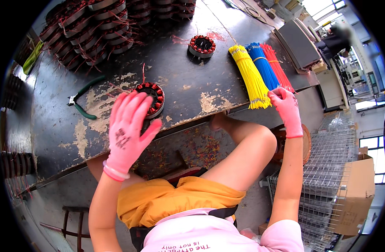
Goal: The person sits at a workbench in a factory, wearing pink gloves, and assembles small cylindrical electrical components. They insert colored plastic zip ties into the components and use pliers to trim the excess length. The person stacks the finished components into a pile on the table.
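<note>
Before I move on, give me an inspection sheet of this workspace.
Surface: dark table, finish worn in patches.
Work items: near wound ring, far wound ring, ring stacks; yellow bundle, blue bundle, red bundle.
Clutter: green-handled pliers; coloured scraps below table.
Hands: left hand over near wound ring, fingers extended; right hand at bundles' near ends, grip unclear.
Cables: thin looped cord, far side.
Surroundings: mesh cage, cardboard box, another person.

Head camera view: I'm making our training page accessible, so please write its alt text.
A pink-gloved left hand rests over a grey-rimmed ring of red coils on a worn black table, while a pink-gloved right hand is at the ends of bundled yellow, blue and red wires. Green-handled cutters lie left of the ring; similar rings stand stacked behind.
</note>
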`<act>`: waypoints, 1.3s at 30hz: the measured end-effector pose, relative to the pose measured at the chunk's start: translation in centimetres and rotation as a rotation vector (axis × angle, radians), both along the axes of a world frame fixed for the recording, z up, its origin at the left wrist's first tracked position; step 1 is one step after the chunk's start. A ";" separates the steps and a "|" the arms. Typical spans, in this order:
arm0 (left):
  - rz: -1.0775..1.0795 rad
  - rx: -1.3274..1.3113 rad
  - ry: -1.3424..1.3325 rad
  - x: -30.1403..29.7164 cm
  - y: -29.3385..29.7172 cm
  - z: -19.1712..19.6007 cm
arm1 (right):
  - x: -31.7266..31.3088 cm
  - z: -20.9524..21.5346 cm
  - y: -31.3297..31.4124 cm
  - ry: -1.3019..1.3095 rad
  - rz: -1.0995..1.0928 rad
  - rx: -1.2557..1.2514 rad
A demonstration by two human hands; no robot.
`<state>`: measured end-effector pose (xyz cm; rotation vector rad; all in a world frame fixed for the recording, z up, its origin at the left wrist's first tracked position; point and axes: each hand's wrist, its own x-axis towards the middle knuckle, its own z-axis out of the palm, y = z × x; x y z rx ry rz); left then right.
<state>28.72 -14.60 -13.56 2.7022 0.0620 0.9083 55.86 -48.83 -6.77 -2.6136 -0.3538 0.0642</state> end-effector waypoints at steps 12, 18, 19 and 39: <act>-0.005 0.036 0.032 1.5 0.2 -1.6 | -2.1 -1.1 -1.2 -0.017 -0.073 0.193; 0.052 0.007 0.044 1.0 -0.3 -1.2 | -2.4 -3.2 -1.9 -0.423 0.009 -0.252; 0.087 0.015 0.034 1.4 -0.7 -1.4 | -2.3 -3.4 -2.0 -0.481 0.028 -0.276; 0.078 0.041 0.009 1.4 -0.8 -2.5 | -5.4 0.0 -3.2 0.003 -0.128 0.322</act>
